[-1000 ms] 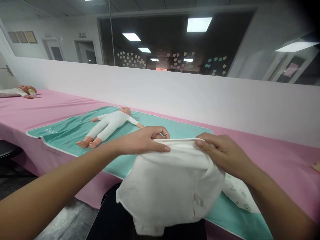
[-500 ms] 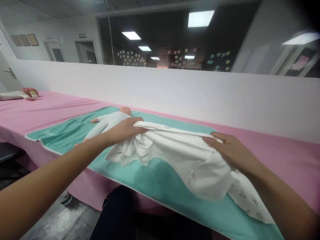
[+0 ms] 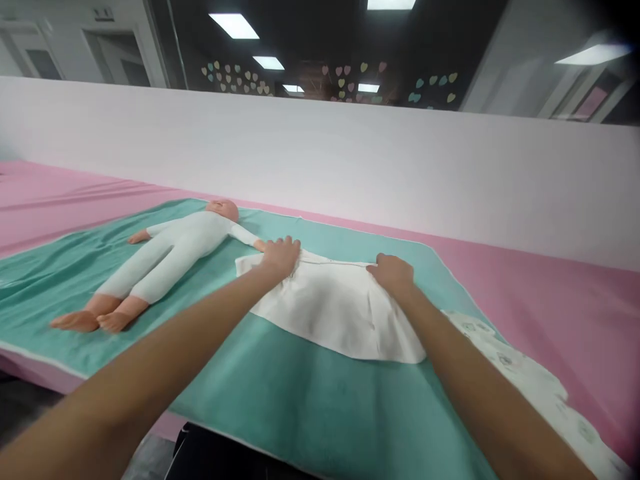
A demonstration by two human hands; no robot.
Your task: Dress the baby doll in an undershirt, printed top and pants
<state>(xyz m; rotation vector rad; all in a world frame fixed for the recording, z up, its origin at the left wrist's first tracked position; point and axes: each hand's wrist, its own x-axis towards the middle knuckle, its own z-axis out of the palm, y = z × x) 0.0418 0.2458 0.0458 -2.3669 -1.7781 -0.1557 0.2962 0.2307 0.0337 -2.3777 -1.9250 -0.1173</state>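
A white baby garment (image 3: 330, 307) lies on a green towel (image 3: 320, 400), its near edge spread toward me. My left hand (image 3: 283, 255) grips the far left part of the garment's top edge, fingers closed over the fabric. At the right end of that edge my right hand (image 3: 393, 272) pinches the cloth. Between the hands the edge runs nearly straight. Just left of my left hand rests the arm of a baby doll (image 3: 180, 247), lying on its back in a pale bodysuit with bare feet toward me.
A white printed cloth (image 3: 520, 367) lies beyond my right forearm, partly hidden by it. Under the towel is a pink table cover (image 3: 565, 300). A white wall (image 3: 320, 160) with a window above it stands along the far side.
Both hands have lowered the garment from above the towel onto it, and its hanging folds have flattened. My view has shifted, so more of the doll shows.
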